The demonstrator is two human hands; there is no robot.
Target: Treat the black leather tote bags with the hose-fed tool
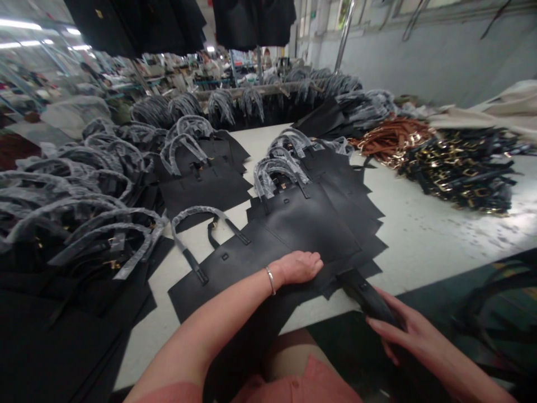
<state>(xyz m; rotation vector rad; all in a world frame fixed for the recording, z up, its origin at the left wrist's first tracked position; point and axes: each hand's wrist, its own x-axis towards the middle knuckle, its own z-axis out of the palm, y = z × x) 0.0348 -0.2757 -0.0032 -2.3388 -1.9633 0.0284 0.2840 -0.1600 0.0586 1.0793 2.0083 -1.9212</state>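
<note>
My left hand lies flat, fingers together, pressing on a black leather bag panel at the near edge of the white table. A silver bracelet circles that wrist. The panel has a handle wrapped in clear plastic. My right hand is closed around a black strap piece that sticks out from the panel's right corner, just off the table edge. A fanned stack of similar black panels lies right behind the left hand.
More black panels with wrapped handles pile up on the left and at the back. Brown straps and black straps with gold buckles heap at the right. Dark bags hang overhead.
</note>
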